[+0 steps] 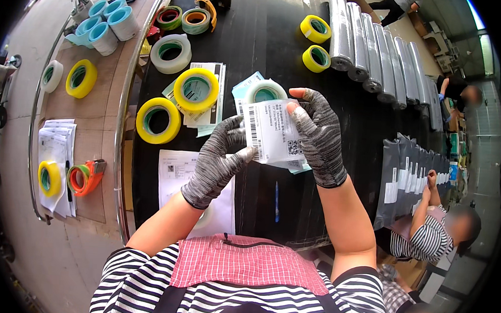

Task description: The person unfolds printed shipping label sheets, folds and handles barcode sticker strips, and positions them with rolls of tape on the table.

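A: Where's the white printed label (272, 126)?

B: Up over the black desk (264, 28), between both hands, its printed face turned toward the person.

A: How is it held?

B: The left hand (218, 160) pinches its left edge, thumb low; the right hand (321, 138) grips the upper right corner, thumb across the front. Both wear grey gloves (204, 174).

A: What's just beyond it?

B: A clear tape roll (279, 88), partly hidden by the label. To the left lie two yellow tape rolls (180, 89), the farther one on printed slips (213, 117).

A: And closer in?

B: A printed sheet (171, 180) beneath the left forearm, and a blue pen (277, 201) to its right.

A: Off to the right?

B: Silvery rolls (357, 45) in a row, then grey bags (390, 162) with a co-worker (429, 236) beside them.
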`<state>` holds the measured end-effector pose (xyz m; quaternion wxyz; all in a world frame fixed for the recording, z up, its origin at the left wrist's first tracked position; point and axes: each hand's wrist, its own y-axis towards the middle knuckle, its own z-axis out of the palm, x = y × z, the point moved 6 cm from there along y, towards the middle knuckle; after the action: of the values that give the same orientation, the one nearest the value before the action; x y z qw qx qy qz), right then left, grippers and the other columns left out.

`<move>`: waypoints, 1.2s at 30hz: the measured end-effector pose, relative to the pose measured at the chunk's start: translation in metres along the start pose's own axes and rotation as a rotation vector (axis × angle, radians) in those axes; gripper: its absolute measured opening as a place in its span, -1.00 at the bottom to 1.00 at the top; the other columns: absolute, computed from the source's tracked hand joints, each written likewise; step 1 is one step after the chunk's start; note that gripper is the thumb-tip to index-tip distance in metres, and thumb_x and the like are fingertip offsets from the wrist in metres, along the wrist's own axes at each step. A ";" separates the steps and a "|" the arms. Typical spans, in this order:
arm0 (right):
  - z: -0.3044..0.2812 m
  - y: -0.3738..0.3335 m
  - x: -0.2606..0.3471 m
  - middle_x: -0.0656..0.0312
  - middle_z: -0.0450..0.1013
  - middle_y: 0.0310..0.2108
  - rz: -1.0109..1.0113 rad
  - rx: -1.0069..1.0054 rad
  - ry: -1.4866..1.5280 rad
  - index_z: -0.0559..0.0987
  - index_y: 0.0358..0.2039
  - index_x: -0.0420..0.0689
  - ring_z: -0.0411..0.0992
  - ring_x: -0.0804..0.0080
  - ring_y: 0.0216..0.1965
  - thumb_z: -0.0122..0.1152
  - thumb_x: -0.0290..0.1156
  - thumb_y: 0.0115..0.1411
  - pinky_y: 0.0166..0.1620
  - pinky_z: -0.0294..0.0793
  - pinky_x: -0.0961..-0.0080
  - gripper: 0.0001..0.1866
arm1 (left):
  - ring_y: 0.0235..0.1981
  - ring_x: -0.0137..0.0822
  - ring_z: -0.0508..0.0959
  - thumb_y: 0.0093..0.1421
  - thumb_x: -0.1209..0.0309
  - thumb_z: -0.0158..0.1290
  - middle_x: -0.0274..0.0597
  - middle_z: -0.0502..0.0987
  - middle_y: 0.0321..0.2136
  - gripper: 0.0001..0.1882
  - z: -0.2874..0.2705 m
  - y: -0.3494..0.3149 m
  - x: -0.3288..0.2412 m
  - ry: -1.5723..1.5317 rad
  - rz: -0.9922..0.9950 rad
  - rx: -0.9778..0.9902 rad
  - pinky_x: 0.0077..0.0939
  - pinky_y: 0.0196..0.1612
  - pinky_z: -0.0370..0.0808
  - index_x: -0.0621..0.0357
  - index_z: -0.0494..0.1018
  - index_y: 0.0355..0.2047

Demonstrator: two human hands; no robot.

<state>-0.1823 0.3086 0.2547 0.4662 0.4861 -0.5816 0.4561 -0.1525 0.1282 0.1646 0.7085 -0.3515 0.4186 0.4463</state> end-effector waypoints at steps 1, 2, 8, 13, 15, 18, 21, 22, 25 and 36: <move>0.001 -0.008 0.000 0.19 0.56 -0.20 -0.005 0.000 0.003 0.52 0.03 -0.23 0.51 0.58 -0.19 0.22 -0.39 0.32 -0.08 0.54 0.57 -0.68 | -0.07 -0.42 0.55 0.19 0.44 0.26 -0.16 0.56 -0.07 -0.38 0.002 -0.009 -0.003 -0.090 -0.032 0.017 -0.53 -0.03 0.54 0.25 0.29 0.23; 0.002 -0.017 -0.002 0.19 0.56 -0.20 -0.025 -0.012 -0.020 0.52 0.04 -0.23 0.50 0.59 -0.20 0.22 -0.40 0.32 -0.08 0.53 0.57 -0.68 | -0.10 -0.40 0.56 0.15 0.47 0.29 -0.18 0.61 -0.14 -0.41 0.005 -0.018 -0.001 -0.173 -0.068 0.025 -0.48 0.05 0.49 0.24 0.38 0.18; 0.014 -0.068 0.018 0.18 0.52 -0.19 -0.062 0.002 0.029 0.46 0.15 -0.22 0.47 0.57 -0.17 0.33 -0.31 0.27 -0.06 0.51 0.56 -0.50 | -0.15 -0.42 0.59 0.17 0.43 0.28 -0.24 0.64 -0.22 -0.69 -0.001 -0.068 -0.011 -0.037 -0.232 0.082 -0.46 0.04 0.49 0.24 0.58 -0.08; 0.010 -0.108 0.010 0.14 0.47 -0.04 -0.018 0.061 0.073 0.32 0.29 -0.22 0.43 0.49 -0.01 0.44 -0.15 0.17 0.07 0.46 0.45 -0.22 | -0.15 -0.41 0.58 0.22 0.43 0.22 -0.21 0.65 -0.19 -0.70 -0.005 -0.100 -0.033 -0.082 -0.094 0.004 -0.46 0.01 0.48 0.25 0.57 -0.04; 0.011 -0.124 -0.004 0.13 0.46 -0.05 0.037 0.090 0.006 0.32 0.30 -0.20 0.43 0.45 -0.03 0.45 -0.15 0.16 0.08 0.46 0.45 -0.22 | -0.14 -0.41 0.57 0.23 0.42 0.22 -0.21 0.65 -0.17 -0.69 -0.007 -0.111 -0.029 -0.095 -0.072 -0.029 -0.46 0.02 0.47 0.24 0.57 -0.03; 0.009 -0.145 -0.007 0.13 0.43 -0.07 0.013 0.065 -0.114 0.32 0.31 -0.17 0.41 0.47 -0.09 0.46 -0.19 0.15 0.03 0.46 0.51 -0.22 | -0.13 -0.42 0.58 0.26 0.44 0.20 -0.23 0.65 -0.17 -0.71 -0.009 -0.126 -0.033 -0.081 -0.022 -0.073 -0.46 0.02 0.51 0.23 0.57 -0.02; 0.009 -0.164 -0.008 0.14 0.45 -0.14 -0.006 -0.006 -0.237 0.36 0.28 -0.17 0.42 0.52 -0.16 0.46 -0.21 0.14 -0.04 0.50 0.53 -0.25 | -0.13 -0.42 0.58 0.25 0.44 0.22 -0.23 0.65 -0.17 -0.70 -0.004 -0.140 -0.038 -0.117 0.031 -0.098 -0.47 0.03 0.50 0.23 0.57 -0.02; 0.010 -0.168 -0.009 0.16 0.46 -0.20 0.036 -0.013 -0.294 0.37 0.26 -0.19 0.43 0.54 -0.23 0.45 -0.21 0.15 -0.09 0.50 0.55 -0.28 | -0.13 -0.43 0.57 0.26 0.46 0.21 -0.23 0.65 -0.16 -0.72 -0.004 -0.144 -0.037 -0.129 0.049 -0.098 -0.48 0.03 0.50 0.23 0.57 -0.03; 0.018 -0.180 -0.002 0.20 0.47 -0.37 0.242 0.002 -0.294 0.37 0.21 -0.25 0.45 0.55 -0.42 0.41 -0.26 0.17 -0.24 0.53 0.54 -0.33 | -0.12 -0.44 0.57 0.27 0.48 0.19 -0.22 0.64 -0.15 -0.74 -0.006 -0.152 -0.035 -0.132 0.057 -0.136 -0.49 0.03 0.49 0.24 0.57 -0.04; 0.040 -0.209 -0.001 0.21 0.51 -0.30 0.279 0.114 0.190 0.41 0.15 -0.29 0.45 0.58 -0.45 0.27 -0.38 0.20 -0.33 0.51 0.63 -0.48 | -0.05 -0.36 0.59 0.32 0.41 0.13 -0.18 0.57 -0.05 -0.63 -0.008 -0.172 -0.030 -0.481 -0.001 -0.148 -0.43 0.05 0.55 0.24 0.44 0.10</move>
<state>0.0206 0.2462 0.2635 0.4229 0.3813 -0.5699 0.5924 -0.0022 0.0504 0.2098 0.7602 -0.2862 0.2042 0.5464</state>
